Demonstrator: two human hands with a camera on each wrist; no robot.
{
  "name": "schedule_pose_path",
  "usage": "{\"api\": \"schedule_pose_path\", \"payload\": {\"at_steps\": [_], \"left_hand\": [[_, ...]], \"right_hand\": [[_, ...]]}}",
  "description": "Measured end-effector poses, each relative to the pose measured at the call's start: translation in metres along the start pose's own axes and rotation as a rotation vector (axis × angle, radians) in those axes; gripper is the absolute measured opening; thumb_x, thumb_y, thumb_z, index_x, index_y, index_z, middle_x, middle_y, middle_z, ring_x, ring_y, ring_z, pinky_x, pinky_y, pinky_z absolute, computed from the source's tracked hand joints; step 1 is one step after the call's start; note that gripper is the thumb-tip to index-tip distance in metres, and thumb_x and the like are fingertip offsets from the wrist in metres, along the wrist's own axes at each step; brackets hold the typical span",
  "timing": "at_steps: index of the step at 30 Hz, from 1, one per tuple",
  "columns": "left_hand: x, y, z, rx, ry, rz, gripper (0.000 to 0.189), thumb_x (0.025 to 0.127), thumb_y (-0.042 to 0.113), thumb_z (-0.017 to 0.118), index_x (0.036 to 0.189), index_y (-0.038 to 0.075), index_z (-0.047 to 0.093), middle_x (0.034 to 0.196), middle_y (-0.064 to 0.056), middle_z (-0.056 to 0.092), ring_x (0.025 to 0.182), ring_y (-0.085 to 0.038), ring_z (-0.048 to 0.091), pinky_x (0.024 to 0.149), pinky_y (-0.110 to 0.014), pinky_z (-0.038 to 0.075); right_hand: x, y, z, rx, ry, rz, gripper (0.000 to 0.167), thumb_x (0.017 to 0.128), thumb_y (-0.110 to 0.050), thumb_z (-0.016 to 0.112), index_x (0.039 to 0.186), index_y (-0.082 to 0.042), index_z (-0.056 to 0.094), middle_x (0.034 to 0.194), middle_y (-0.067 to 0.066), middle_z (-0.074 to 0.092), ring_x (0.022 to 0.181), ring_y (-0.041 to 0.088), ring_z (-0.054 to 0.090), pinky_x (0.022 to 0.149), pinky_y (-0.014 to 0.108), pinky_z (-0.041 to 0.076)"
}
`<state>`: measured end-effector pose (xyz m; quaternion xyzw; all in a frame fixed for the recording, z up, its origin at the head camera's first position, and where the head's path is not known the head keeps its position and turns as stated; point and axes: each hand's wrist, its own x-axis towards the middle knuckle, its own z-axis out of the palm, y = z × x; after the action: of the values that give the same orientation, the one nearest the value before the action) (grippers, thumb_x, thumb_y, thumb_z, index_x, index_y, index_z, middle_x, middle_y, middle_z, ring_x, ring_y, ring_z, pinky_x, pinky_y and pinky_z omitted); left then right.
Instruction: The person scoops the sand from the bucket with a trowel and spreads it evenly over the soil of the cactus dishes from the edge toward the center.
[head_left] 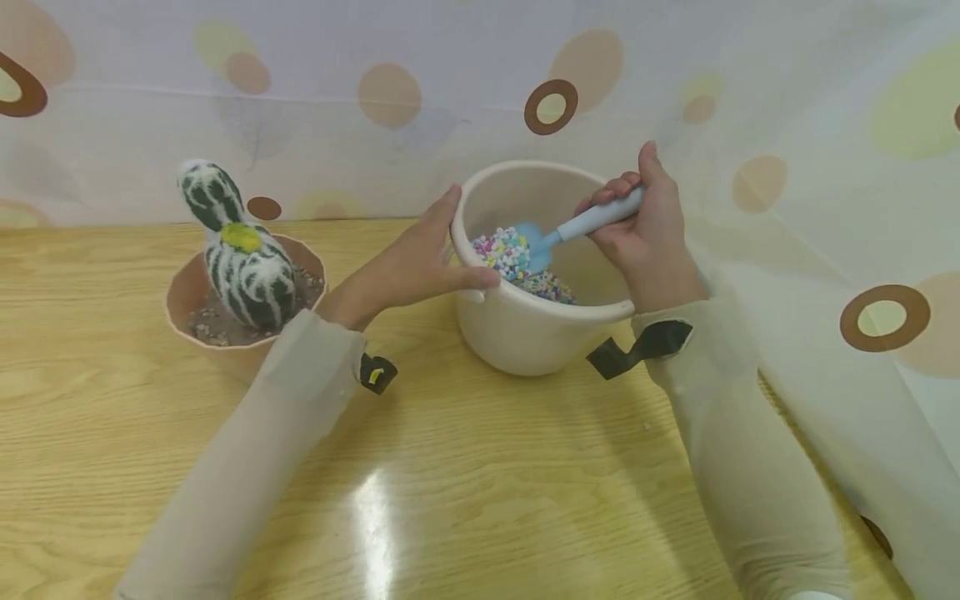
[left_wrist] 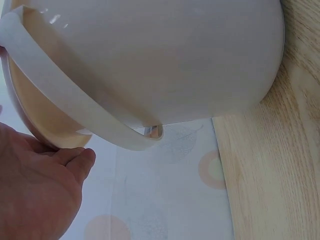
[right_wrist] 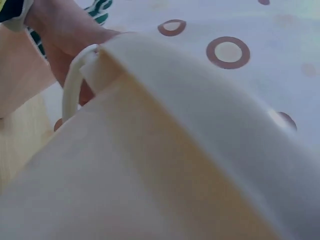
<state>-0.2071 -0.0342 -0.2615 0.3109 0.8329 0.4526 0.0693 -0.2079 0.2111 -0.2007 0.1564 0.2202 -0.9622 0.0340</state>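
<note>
A cream plastic bucket (head_left: 517,337) stands on the wooden table, with small multicoloured pebbles (head_left: 551,287) inside. My right hand (head_left: 652,233) grips the pale handle of a blue trowel (head_left: 600,218), thumb pointing up. The blade is inside the bucket, heaped with pebbles. At the bucket's left side my left hand (head_left: 408,271) holds the rim, thumb along the front edge. The left wrist view shows the fingertips of my left hand (left_wrist: 40,185) bent at the rim, beside the bucket's handle (left_wrist: 75,100). In the right wrist view the bucket wall (right_wrist: 90,165) hides the trowel.
Left of the bucket, a terracotta-coloured pot (head_left: 171,304) holds a green cactus-like plant (head_left: 251,275) with white fuzzy stripes and a yellow patch, set in grey gravel. A dotted cloth (head_left: 450,167) hangs behind and along the right side of the table (head_left: 450,500).
</note>
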Motion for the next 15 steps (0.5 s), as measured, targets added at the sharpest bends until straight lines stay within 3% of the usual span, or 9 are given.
{"api": "schedule_pose_path", "payload": {"at_steps": [8,15], "left_hand": [[0.0004,0.0014,0.0010,0.043,-0.003,-0.050,0.118,0.076,0.046,0.076,0.153,0.006,-0.004,0.160,-0.013,0.002,0.147,-0.027,0.010,0.120,-0.043,0.014],[-0.0013,-0.0033,-0.0032,0.031,0.009,-0.042,0.122,0.072,0.056,0.075,0.153,0.008,-0.003,0.161,-0.012,0.005,0.147,-0.027,0.013,0.119,-0.045,0.017]], "right_hand": [[0.0031,-0.0076,-0.0052,0.136,0.002,-0.016,0.052,0.094,-0.035,0.058,0.058,-0.005,0.036,0.047,0.006,0.035,0.044,0.021,0.036,0.058,0.035,0.032],[0.0068,-0.0069,-0.0050,0.176,-0.011,-0.025,0.053,0.094,-0.037,0.056,0.058,-0.005,0.035,0.047,0.007,0.035,0.043,0.022,0.036,0.060,0.036,0.032]]}}
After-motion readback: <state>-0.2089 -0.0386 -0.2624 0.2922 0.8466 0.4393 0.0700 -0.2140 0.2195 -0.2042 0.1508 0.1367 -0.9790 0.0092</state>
